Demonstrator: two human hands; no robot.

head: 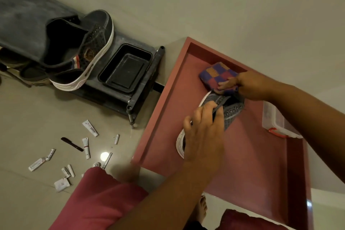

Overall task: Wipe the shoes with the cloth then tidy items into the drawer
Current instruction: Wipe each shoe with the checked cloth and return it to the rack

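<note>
Pink-red and open, the drawer (160, 99) is the biggest thing in play, and the grey shoe (231, 112) being cleaned is held over its floor, toe toward the back corner, with a clear lidded box (278, 123) near the right wall. Left of it stands a dark shoe rack (28, 18) carrying the second shoe (87, 50) and a black tray (125, 68).

The step in hand looks to be wiping the first shoe. To do it well, I would keep the shoe braced and drag the cloth along the white sole edge and around the toe, turning the shoe so no side is missed. The left hand (203, 132) has fingers curled over the tongue, gripping the shoe firmly. The right hand (248, 86) pinches the checked cloth (218, 76), purple, orange and red, pressing it against the toe end.

Smallest are the tubes (90, 128) and other small bits scattered on the pale floor (46, 117) in front of the rack, not yet tidied away.
</note>
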